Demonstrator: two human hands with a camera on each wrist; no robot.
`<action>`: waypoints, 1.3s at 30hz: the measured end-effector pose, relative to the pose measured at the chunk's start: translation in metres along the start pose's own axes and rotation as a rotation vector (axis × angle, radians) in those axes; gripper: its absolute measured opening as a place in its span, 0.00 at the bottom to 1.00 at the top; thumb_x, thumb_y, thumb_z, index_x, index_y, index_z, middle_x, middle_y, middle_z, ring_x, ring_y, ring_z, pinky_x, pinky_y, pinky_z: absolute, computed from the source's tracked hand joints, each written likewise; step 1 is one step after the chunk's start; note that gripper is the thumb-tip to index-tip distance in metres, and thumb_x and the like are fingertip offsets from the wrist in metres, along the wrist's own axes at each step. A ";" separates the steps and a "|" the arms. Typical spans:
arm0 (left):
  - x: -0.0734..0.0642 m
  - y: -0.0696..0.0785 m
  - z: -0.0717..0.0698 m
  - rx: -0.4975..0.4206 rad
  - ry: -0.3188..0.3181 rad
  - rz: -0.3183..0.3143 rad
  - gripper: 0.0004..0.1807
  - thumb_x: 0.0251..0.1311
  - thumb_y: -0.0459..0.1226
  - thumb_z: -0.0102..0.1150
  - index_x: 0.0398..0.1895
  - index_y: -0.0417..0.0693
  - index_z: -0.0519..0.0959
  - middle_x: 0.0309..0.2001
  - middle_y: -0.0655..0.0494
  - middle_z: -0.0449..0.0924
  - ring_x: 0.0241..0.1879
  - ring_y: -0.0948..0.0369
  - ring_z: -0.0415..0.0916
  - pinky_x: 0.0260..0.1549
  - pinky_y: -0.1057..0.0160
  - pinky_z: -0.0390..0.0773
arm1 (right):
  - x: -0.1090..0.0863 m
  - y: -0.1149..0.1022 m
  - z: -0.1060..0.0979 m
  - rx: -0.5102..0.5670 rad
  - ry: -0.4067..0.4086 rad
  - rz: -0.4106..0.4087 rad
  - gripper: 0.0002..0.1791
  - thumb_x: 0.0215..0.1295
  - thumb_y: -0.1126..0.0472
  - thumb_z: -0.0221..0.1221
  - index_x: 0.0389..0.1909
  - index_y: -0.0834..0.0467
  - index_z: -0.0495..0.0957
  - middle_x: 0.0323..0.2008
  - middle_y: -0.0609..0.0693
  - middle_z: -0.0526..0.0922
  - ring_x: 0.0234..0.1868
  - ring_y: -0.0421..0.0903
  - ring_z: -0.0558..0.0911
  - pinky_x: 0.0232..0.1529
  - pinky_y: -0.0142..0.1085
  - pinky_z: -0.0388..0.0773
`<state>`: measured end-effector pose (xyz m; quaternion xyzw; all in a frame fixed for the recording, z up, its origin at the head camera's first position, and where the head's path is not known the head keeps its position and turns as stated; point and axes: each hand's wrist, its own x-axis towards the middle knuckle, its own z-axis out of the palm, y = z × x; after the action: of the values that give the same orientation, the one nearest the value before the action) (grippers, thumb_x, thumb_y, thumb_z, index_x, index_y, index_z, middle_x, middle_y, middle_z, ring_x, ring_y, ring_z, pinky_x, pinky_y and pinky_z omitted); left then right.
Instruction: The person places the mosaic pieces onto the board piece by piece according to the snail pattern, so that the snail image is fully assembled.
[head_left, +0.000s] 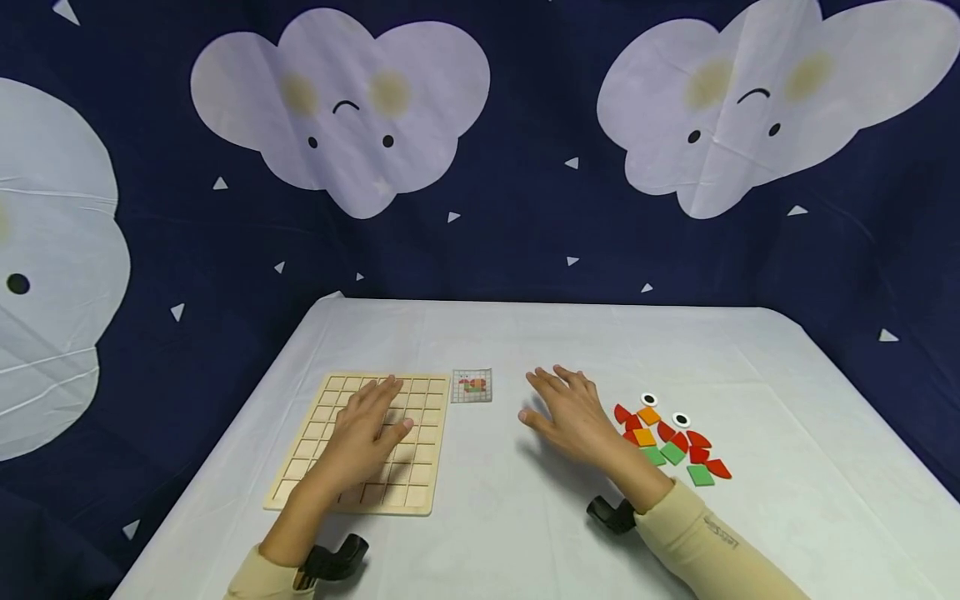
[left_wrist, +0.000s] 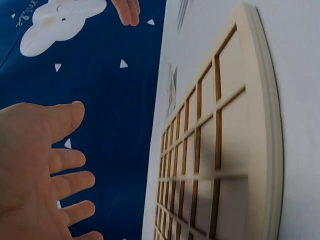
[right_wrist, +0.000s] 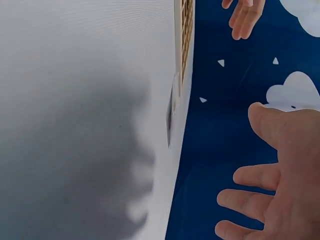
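Note:
Over the wooden grid board [head_left: 420,467], my left hand [head_left: 360,437] hovers with fingers spread and nothing in it; the left wrist view shows it raised off the board [left_wrist: 270,150]. My right hand [head_left: 573,421] is held above the white table, its fingers extended and holding nothing, casting a shadow below. Between the hands, beside the board's far right corner, lies a small picture card [head_left: 472,386] printed with a red, green and orange figure on a grid. Right of my right hand are loose flat pieces: red rounded ones [head_left: 699,439], green squares [head_left: 701,475], orange squares [head_left: 648,415] and two eye discs [head_left: 681,420].
The table [head_left: 525,533] is covered by a white cloth. Behind it hangs a dark blue curtain [head_left: 525,183] with white clouds and small triangles. Black wrist-worn devices [head_left: 337,558] sit at both wrists, below the sleeves' cuffs.

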<state>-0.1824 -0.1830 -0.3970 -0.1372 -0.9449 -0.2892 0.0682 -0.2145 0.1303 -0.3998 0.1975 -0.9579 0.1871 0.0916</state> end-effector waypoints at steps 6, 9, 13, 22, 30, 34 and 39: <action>-0.003 -0.012 -0.008 -0.059 0.016 0.014 0.32 0.65 0.46 0.52 0.71 0.48 0.60 0.72 0.46 0.58 0.72 0.42 0.45 0.60 0.30 0.44 | 0.011 -0.005 0.006 0.031 -0.006 -0.017 0.32 0.62 0.45 0.57 0.64 0.56 0.69 0.65 0.56 0.71 0.68 0.60 0.63 0.65 0.58 0.53; -0.005 -0.018 -0.011 -0.078 0.012 0.011 0.32 0.65 0.45 0.52 0.71 0.47 0.60 0.71 0.45 0.58 0.71 0.41 0.45 0.59 0.29 0.45 | 0.017 -0.007 0.009 0.039 -0.020 -0.022 0.32 0.62 0.45 0.57 0.64 0.55 0.70 0.64 0.55 0.72 0.68 0.59 0.64 0.65 0.56 0.55; -0.008 -0.027 -0.016 -0.087 0.009 -0.003 0.31 0.65 0.44 0.53 0.70 0.47 0.61 0.71 0.45 0.58 0.71 0.40 0.45 0.58 0.28 0.47 | 0.023 -0.009 0.013 0.051 -0.030 -0.028 0.31 0.62 0.45 0.58 0.63 0.55 0.71 0.63 0.55 0.74 0.67 0.59 0.65 0.64 0.55 0.57; -0.013 -0.048 -0.030 -0.175 -0.052 -0.072 0.34 0.64 0.46 0.54 0.71 0.49 0.59 0.72 0.40 0.52 0.70 0.39 0.43 0.55 0.28 0.51 | 0.037 -0.009 0.022 0.075 -0.053 -0.043 0.30 0.63 0.45 0.57 0.63 0.53 0.71 0.62 0.52 0.75 0.66 0.58 0.66 0.63 0.55 0.58; -0.018 -0.069 -0.041 -0.219 -0.080 -0.084 0.34 0.64 0.43 0.54 0.71 0.45 0.57 0.71 0.37 0.51 0.69 0.38 0.43 0.56 0.30 0.56 | 0.051 -0.010 0.028 0.124 -0.107 -0.024 0.28 0.63 0.47 0.57 0.63 0.53 0.71 0.61 0.52 0.76 0.65 0.59 0.66 0.62 0.55 0.58; -0.020 -0.078 -0.044 -0.223 -0.100 -0.094 0.34 0.65 0.44 0.53 0.72 0.47 0.57 0.71 0.36 0.49 0.69 0.37 0.43 0.55 0.31 0.58 | 0.056 -0.011 0.033 0.128 -0.122 -0.015 0.28 0.63 0.47 0.58 0.62 0.53 0.72 0.60 0.51 0.77 0.63 0.59 0.68 0.60 0.55 0.60; -0.023 -0.088 -0.048 -0.214 -0.115 -0.097 0.33 0.65 0.43 0.53 0.71 0.44 0.58 0.70 0.33 0.51 0.69 0.36 0.42 0.55 0.29 0.54 | 0.061 -0.010 0.037 0.126 -0.131 -0.011 0.27 0.63 0.47 0.58 0.61 0.53 0.72 0.59 0.51 0.78 0.61 0.59 0.69 0.59 0.53 0.61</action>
<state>-0.1839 -0.2849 -0.4085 -0.1143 -0.9164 -0.3832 -0.0151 -0.2694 0.0858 -0.4149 0.2199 -0.9471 0.2330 0.0170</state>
